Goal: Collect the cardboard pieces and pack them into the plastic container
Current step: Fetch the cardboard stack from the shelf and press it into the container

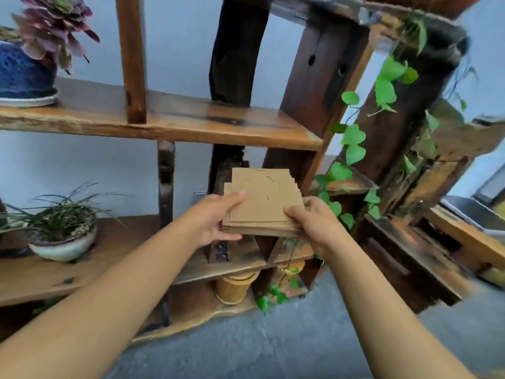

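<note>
L hand (216,217) clamped on left edge of stack of flat brown cardboard pieces (263,201) | stack held in air, in front of dark wooden plant shelf (175,119) | R hand (311,220) clamped on right edge | step: collecting, 2 hands on stack | next: carry to plastic container, not in view, keep stack squared

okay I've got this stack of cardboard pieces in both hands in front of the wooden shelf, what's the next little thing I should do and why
Probably square the stack of cardboard pieces before carrying it. The left hand and right hand grip its near corners, but the far edges are stepped and uneven, so loose pieces might slip. No plastic container is in view, so you would then need to turn and find it.
</note>
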{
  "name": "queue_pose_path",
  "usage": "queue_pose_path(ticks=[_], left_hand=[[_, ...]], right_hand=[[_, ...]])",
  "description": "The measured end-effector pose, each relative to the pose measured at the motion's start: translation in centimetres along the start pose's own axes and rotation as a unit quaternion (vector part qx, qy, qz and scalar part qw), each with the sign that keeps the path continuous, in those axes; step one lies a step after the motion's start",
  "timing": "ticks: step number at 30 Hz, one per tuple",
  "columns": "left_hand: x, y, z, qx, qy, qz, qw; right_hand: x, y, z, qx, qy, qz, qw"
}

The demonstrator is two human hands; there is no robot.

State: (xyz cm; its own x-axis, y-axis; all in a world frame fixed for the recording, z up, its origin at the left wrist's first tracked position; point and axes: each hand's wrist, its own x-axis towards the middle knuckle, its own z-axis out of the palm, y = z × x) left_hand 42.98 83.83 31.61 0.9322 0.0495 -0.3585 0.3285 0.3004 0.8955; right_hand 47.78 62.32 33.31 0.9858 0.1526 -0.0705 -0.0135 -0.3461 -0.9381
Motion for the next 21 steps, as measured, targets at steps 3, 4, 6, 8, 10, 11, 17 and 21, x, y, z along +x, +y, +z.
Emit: queue_pose_path(ticks=[3,4,6,8,10,11,17,21], left_hand=[[-1.4,-5.8,5.3,0.066,-0.016,-0.022,0.997],[-1.9,-7.6,7.1,0.09,-0.026,-0.029,0.995],[-3.5,-11.6,11.7,0.139,-0.049,-0.038,0.988],[-5.0,-14.8,15.5,0.163,-0.059,-0.035,0.984],[-6.7,-18.2,20.3,0.197,-0.083,-0.045,0.976],[-7.6,-19.8,22.5,0.212,-0.105,-0.051,0.97],[-12.5,-27.7,32.7,0.299,-0.253,-0.05,0.919],[-15.9,-32.6,39.4,0.338,-0.344,-0.069,0.873]], right_hand=[[-5.1,6.1,-3.8,-0.002,0.027,0.048,0.998],[-6.7,8.1,-5.1,0.001,0.035,0.067,0.997],[-11.0,12.4,-8.3,0.032,0.052,0.094,0.994],[-14.9,15.6,-10.7,0.053,0.083,0.108,0.989],[-19.5,18.6,-14.0,0.064,0.132,0.127,0.981],[-21.8,19.9,-15.7,0.071,0.152,0.135,0.977],[-35.3,26.4,-23.5,0.098,0.23,0.171,0.953],[-43.5,29.1,-26.3,0.163,0.316,0.187,0.916]])
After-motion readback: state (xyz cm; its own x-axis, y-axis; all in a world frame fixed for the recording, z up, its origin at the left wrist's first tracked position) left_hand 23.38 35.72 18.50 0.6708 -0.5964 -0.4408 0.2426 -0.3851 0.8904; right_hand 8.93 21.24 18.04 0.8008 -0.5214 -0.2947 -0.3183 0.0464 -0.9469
